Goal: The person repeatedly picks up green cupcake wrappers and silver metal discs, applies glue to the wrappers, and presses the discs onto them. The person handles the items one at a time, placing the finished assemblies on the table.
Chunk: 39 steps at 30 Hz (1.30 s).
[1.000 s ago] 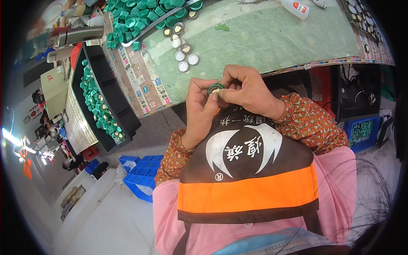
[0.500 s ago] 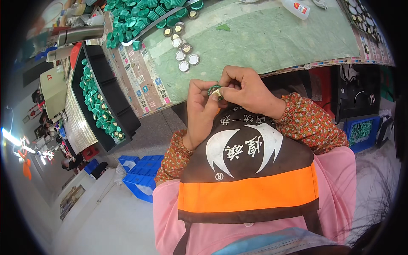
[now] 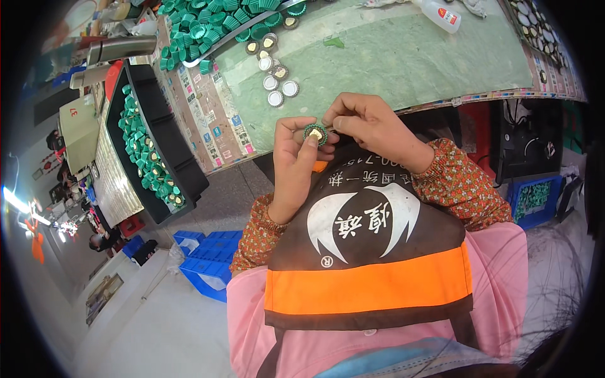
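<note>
My left hand (image 3: 291, 165) pinches a small round green fluted cap (image 3: 314, 131) between thumb and fingers, just above the apron. A cream-coloured piece shows in the middle of the cap. Close beside it, on the right, my right hand (image 3: 373, 129) has its thumb and forefinger pressed together, a little apart from the cap. Whatever the right fingertips hold, if anything, is too small to make out. Beyond the hands, several dark-rimmed round caps (image 3: 275, 98) lie on the green table covering (image 3: 391, 63), some with white faces and some with cream pieces.
Green fluted caps (image 3: 201, 28) heap on a tray at the far left. A black bin (image 3: 170, 142) of similar caps stands left of the table. A white bottle (image 3: 441, 16) lies at the back. Blue crates (image 3: 211, 252) stand on the floor, lower left.
My right hand has drawn back slightly to the right from the cap. The cap, still in my left hand, now shows more of its face.
</note>
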Tool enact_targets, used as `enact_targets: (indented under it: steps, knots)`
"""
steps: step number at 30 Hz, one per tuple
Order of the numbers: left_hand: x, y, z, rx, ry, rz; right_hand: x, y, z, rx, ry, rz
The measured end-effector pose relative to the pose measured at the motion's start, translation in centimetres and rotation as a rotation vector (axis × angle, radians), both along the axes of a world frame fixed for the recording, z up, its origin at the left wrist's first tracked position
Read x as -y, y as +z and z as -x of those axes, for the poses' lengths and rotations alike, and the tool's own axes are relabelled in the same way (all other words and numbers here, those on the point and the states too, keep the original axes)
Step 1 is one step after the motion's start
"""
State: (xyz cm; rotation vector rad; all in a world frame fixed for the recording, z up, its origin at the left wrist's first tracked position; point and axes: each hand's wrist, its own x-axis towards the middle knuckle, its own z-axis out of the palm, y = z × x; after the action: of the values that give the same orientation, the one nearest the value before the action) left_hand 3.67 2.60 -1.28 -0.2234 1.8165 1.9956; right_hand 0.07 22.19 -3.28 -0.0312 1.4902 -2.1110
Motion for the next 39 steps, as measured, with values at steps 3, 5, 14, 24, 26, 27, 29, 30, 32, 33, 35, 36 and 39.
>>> enact_targets:
  steps: [3, 5, 14, 24, 26, 27, 29, 30, 32, 33, 35, 36, 39]
  knots:
    - [0.0, -0.2, -0.1, 0.002, -0.005, 0.031, 0.8, -0.3, -0.5, -0.161, -0.029, -0.112]
    - [-0.3, 0.0, -0.1, 0.004, 0.008, 0.036, 0.8, -0.1, -0.3, -0.349, 0.016, -0.315]
    - [0.2, -1.1, -0.5, -0.034, -0.024, 0.011, 1.7, -0.8, -1.2, -0.084, -0.004, -0.175]
    - [3.9, 0.2, 1.2, 0.113, 0.346, -0.217, 1.5, 0.2, 0.2, -0.26, 0.006, -0.255]
    - [8.7, 0.0, 2.1, -0.012, 0.438, -0.405, 0.6, 0.3, 0.7, -0.253, -0.013, -0.251]
    - [10.6, 0.9, 2.8, -0.069, 0.48, -0.479, -0.1, 0.6, 1.1, -0.265, -0.036, -0.259]
    - [15.9, 2.1, 3.7, -0.155, 0.519, -0.708, -1.8, 1.2, 1.9, -0.29, -0.103, -0.275]
    - [18.3, 2.2, 4.0, -0.169, 0.5, -0.822, -2.5, 1.3, 2.3, -0.312, -0.191, -0.242]
    - [20.9, 2.5, 4.3, -0.271, 0.586, -0.767, -4.9, 1.9, 3.4, -0.336, -0.331, -0.331]
    - [21.0, 2.9, 4.4, -0.221, 0.565, -0.791, -6.3, 2.1, 4.0, -0.348, -0.409, -0.378]
    - [20.6, 2.8, 4.5, -0.191, 0.504, -0.869, -9.5, 2.2, 5.6, -0.455, -0.601, -0.471]
    - [20.7, 2.3, 4.5, -0.199, 0.5, -0.883, -11.2, 2.1, 6.5, -0.506, -0.705, -0.52]
    - [21.8, 0.0, 4.6, -0.208, 0.552, -0.877, -17.9, 2.6, 9.1, -0.766, -0.896, -1.049]
